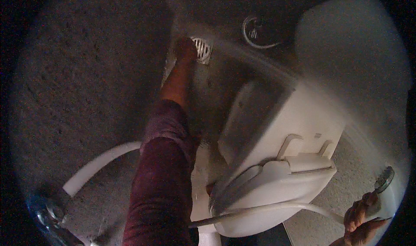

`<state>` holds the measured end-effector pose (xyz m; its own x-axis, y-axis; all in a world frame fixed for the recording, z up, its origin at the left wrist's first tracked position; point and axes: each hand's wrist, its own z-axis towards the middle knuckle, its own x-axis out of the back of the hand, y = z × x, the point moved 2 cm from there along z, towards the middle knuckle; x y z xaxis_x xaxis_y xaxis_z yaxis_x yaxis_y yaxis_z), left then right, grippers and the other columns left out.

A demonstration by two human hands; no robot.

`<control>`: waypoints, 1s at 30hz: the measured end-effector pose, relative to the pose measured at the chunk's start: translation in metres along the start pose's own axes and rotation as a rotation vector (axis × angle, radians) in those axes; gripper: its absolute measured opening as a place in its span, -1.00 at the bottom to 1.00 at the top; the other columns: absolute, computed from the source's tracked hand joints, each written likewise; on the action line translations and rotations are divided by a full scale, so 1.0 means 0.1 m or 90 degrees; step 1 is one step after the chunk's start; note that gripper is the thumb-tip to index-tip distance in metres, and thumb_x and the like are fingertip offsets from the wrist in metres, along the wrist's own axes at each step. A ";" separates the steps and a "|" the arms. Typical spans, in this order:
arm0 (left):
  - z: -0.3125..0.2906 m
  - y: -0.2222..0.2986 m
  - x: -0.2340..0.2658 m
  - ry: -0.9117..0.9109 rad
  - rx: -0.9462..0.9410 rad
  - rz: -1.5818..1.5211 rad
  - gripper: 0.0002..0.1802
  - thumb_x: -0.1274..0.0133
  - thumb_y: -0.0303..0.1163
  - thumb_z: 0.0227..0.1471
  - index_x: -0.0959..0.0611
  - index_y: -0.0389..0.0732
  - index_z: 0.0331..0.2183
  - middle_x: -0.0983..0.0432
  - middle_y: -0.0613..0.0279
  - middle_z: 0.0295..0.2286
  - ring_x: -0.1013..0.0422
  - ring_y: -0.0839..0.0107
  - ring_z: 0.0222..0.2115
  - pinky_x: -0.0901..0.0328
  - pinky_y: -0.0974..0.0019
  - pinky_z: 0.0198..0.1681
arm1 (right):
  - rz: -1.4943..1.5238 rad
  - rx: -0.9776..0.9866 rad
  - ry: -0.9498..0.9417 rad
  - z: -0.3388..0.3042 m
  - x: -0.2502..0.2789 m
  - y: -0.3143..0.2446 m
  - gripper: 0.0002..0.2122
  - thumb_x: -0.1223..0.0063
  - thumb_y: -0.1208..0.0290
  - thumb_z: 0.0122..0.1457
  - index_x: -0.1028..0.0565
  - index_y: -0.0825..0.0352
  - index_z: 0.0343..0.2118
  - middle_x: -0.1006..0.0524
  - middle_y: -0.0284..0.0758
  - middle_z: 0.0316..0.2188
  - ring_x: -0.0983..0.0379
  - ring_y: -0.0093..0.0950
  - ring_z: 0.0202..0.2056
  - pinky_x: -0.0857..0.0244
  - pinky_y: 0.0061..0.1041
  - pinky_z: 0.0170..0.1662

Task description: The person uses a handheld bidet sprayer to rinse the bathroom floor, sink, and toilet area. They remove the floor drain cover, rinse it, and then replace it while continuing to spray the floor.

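Note:
My left arm, in a purple sleeve, stretches up the middle of the view. At its end my left hand point(186, 49) is at the left edge of a round, slotted white grate point(201, 50); its fingers are too dark to make out. Low at the right, my right hand point(362, 220) is wrapped round the white handle of a hand shower point(385, 180). A hazy spray of water runs from the shower head up and leftward across the view. The pale shower hose point(268, 208) passes in front of a white toilet point(277, 181) and behind my left sleeve.
Chrome tap fittings point(54, 215) stand at the lower left, near a curved white pipe point(102, 163). A pale curved ring point(256, 37) shows at the upper middle. Speckled grey surface point(78, 81) fills the left side. The toilet is between my two arms.

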<state>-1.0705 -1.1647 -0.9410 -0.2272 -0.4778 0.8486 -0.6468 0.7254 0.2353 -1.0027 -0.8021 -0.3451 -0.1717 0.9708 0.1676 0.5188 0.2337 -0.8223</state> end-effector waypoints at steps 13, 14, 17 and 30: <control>-0.82 -0.05 0.65 0.310 -0.113 -0.050 -0.76 -0.05 -0.41 -0.19 -0.60 -0.18 -0.35 -0.47 0.08 -0.33 -0.38 0.10 -0.27 -0.30 0.08 -0.22 | -0.004 0.076 0.023 -0.14 0.03 -0.06 -0.50 0.09 -0.06 0.12 -0.20 0.38 -0.23 -0.22 -0.41 -0.66 -0.04 -0.68 -0.77 -0.02 -0.75 -0.79; -0.83 -0.06 0.70 0.290 -0.131 -0.017 -0.78 -0.05 -0.39 -0.18 -0.61 -0.18 -0.36 -0.47 0.08 -0.33 -0.38 0.10 -0.28 -0.30 0.07 -0.23 | -0.001 0.079 0.023 -0.14 0.03 -0.04 -0.50 0.09 -0.06 0.12 -0.20 0.39 -0.23 -0.22 -0.41 -0.66 -0.05 -0.68 -0.77 -0.02 -0.74 -0.80; -0.79 -0.09 0.78 0.227 -0.188 -0.048 -0.78 -0.05 -0.31 -0.13 -0.62 -0.16 -0.37 -0.46 0.08 -0.31 -0.37 0.10 -0.27 -0.30 0.07 -0.21 | 0.018 0.038 0.063 -0.17 -0.01 -0.06 -0.42 0.01 -0.11 0.03 -0.22 0.42 -0.20 -0.23 -0.40 -0.62 -0.09 -0.65 -0.72 -0.04 -0.71 -0.71; -0.57 -0.27 0.68 0.113 -0.139 -0.108 -0.66 -0.11 -0.22 -0.17 -0.62 -0.07 -0.26 -0.43 0.02 -0.24 -0.35 0.06 -0.17 -0.27 0.06 -0.13 | 0.032 0.025 0.014 -0.02 -0.15 -0.10 -0.33 -0.03 -0.13 -0.02 -0.26 0.48 -0.13 -0.32 -0.24 -0.42 -0.26 -0.50 -0.54 -0.17 -0.55 -0.50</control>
<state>-1.0271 -1.1888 -0.8624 0.0131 -0.5209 0.8535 -0.4890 0.7412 0.4598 -1.0034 -0.8185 -0.3378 -0.1279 0.9823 0.1369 0.4927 0.1827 -0.8508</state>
